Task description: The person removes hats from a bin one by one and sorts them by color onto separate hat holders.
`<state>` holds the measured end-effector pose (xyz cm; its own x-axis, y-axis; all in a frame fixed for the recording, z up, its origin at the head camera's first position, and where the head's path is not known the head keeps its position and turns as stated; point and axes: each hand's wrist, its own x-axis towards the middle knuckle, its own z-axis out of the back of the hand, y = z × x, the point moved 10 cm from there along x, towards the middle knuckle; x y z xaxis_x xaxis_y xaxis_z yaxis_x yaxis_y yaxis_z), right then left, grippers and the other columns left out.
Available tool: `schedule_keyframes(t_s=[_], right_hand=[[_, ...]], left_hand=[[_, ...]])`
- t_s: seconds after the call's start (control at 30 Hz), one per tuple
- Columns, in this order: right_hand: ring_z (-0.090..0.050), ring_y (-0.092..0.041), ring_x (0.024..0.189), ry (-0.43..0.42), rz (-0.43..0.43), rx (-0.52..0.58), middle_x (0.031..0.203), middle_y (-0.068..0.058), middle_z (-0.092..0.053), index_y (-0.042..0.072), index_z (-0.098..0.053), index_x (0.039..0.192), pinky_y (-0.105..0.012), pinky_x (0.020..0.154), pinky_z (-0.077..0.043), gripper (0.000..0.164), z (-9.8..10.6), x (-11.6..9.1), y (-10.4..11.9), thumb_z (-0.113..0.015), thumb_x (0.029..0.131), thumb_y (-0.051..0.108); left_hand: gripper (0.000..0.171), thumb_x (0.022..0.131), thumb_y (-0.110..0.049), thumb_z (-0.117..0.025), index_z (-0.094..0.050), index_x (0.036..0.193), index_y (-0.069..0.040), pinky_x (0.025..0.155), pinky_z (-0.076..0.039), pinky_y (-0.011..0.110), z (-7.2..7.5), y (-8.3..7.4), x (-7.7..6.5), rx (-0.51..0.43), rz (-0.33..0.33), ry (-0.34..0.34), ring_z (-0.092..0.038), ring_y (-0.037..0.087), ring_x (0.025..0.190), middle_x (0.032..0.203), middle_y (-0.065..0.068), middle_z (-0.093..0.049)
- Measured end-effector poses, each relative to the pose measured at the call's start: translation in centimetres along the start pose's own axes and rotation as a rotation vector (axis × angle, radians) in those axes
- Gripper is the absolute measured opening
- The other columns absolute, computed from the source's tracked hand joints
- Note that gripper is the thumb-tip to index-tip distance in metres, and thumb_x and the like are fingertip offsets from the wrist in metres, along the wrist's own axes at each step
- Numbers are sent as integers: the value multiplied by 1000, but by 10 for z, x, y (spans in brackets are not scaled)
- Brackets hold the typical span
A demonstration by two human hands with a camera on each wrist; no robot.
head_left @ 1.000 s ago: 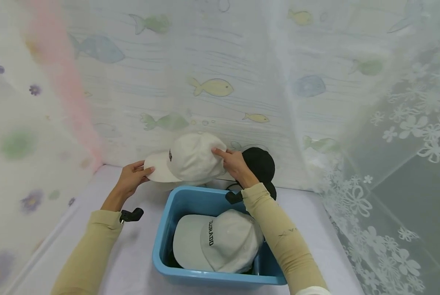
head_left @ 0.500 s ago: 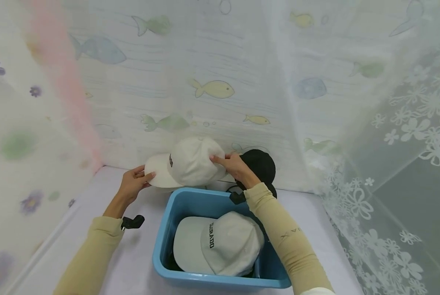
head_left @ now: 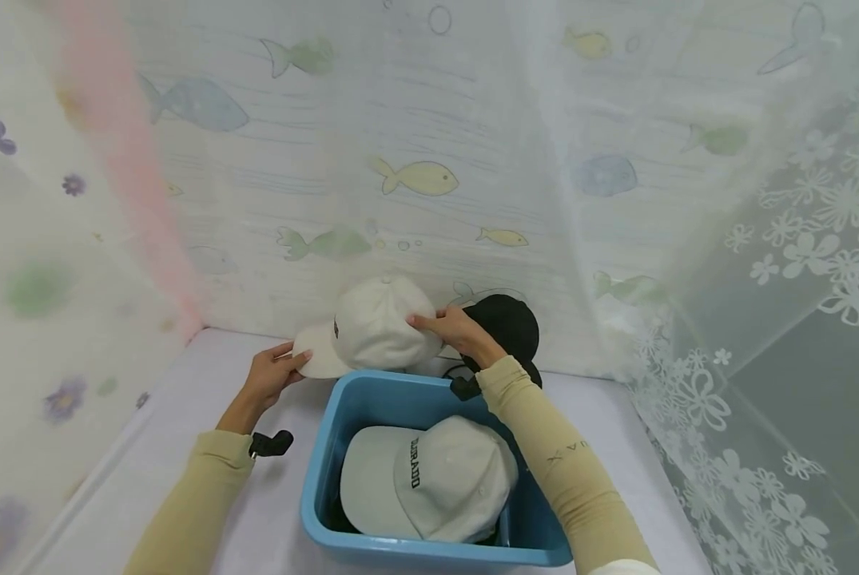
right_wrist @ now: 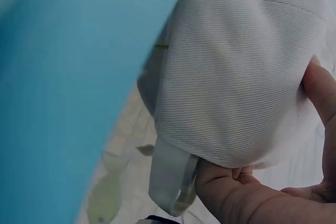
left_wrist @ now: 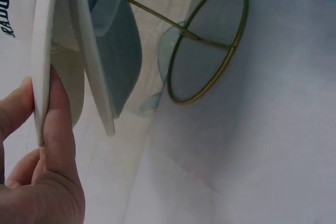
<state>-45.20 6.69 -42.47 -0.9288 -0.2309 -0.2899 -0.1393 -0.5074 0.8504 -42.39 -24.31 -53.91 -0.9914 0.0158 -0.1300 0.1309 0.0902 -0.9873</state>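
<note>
Behind the blue bin, both hands hold a white baseball cap [head_left: 386, 323], its brim to the left. My left hand [head_left: 274, 374] pinches the brim's edge between thumb and fingers, as the left wrist view shows close up. At the back of the crown, my right hand [head_left: 458, 331] grips the cap, thumb outside and fingers under the edge near the strap [right_wrist: 170, 177]. Beyond the held brim, the left wrist view shows a second brim [left_wrist: 94, 72] and a brass wire stand [left_wrist: 207, 80] with a round base.
The blue bin [head_left: 317, 479] stands in front on the white-covered table [head_left: 271, 495]. Inside it lies another pale cap [head_left: 429, 479] with dark lettering. A black cap [head_left: 511, 327] is at the back, right of my right hand. A fish-print curtain [head_left: 422, 120] hangs behind.
The held white cap has come down a little, and its brim end has shifted slightly right with my left hand. My right hand has lowered slightly, keeping its grip.
</note>
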Motion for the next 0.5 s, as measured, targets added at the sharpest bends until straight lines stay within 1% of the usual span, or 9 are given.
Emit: schedule_keyframes(t_s=[0.07, 0.1, 0.17, 0.23, 0.3, 0.37, 0.43, 0.5], right_hand=[[-50, -26, 110, 21, -8, -20, 141, -24, -44, -12, -41, 144, -38, 99, -46, 76, -1, -2, 2, -70, 96, 40], [-51, -26, 113, 30, -13, -28, 142, -24, -44, -12, -41, 145, -38, 100, -46, 77, -1, -2, 3, -69, 97, 41], [-53, -27, 113, 54, -15, -43, 141, -25, -46, -12, -43, 142, -40, 102, -47, 74, -2, -4, 6, -68, 98, 41], [-54, -26, 111, 70, -18, -65, 136, -22, -50, -12, -46, 139, -39, 101, -48, 70, -2, -4, 8, -67, 98, 42], [-54, -24, 106, 85, -25, -66, 128, -18, -53, -12, -48, 135, -36, 97, -49, 67, -1, -3, 9, -66, 99, 41], [-54, -24, 103, 102, -30, -53, 122, -17, -51, -12, -46, 135, -35, 94, -48, 66, -2, -2, 10, -66, 99, 40], [-54, -24, 104, 121, -39, -31, 124, -17, -50, -12, -42, 138, -36, 96, -49, 67, -3, 1, 9, -65, 100, 38], [-55, -26, 107, 140, -43, -11, 130, -20, -49, -13, -38, 142, -39, 100, -50, 70, -4, 2, 8, -63, 101, 37]], left_hand=[[66, 101, -13, -65, -32, 152, 13, 74, -59, 18, 0, 0, -1, 7, 0, -6, -69, -2, 80, 99, -5, -69], [66, 102, -14, -64, -31, 153, 13, 74, -59, 17, 1, -1, -1, 16, -2, -9, -68, -2, 80, 103, -3, -69], [67, 104, -18, -61, -29, 154, 12, 75, -58, 16, 2, -5, -1, 36, -3, -15, -68, -3, 80, 109, 2, -67], [67, 105, -23, -57, -28, 154, 13, 73, -58, 16, 3, -8, 1, 46, 6, -23, -67, -4, 79, 112, 6, -65], [69, 107, -28, -54, -26, 154, 14, 71, -57, 15, 2, -11, 3, 54, 18, -25, -66, -4, 77, 110, 5, -64], [69, 107, -30, -54, -29, 152, 16, 68, -57, 15, 2, -13, 5, 63, 26, -34, -65, -4, 74, 105, 4, -64], [68, 107, -30, -54, -32, 150, 17, 66, -57, 15, 2, -14, 6, 85, 28, -39, -64, -3, 72, 102, 3, -65], [65, 107, -28, -53, -35, 148, 18, 65, -57, 15, 2, -13, 7, 115, 28, -45, -64, -3, 70, 102, 4, -66]])
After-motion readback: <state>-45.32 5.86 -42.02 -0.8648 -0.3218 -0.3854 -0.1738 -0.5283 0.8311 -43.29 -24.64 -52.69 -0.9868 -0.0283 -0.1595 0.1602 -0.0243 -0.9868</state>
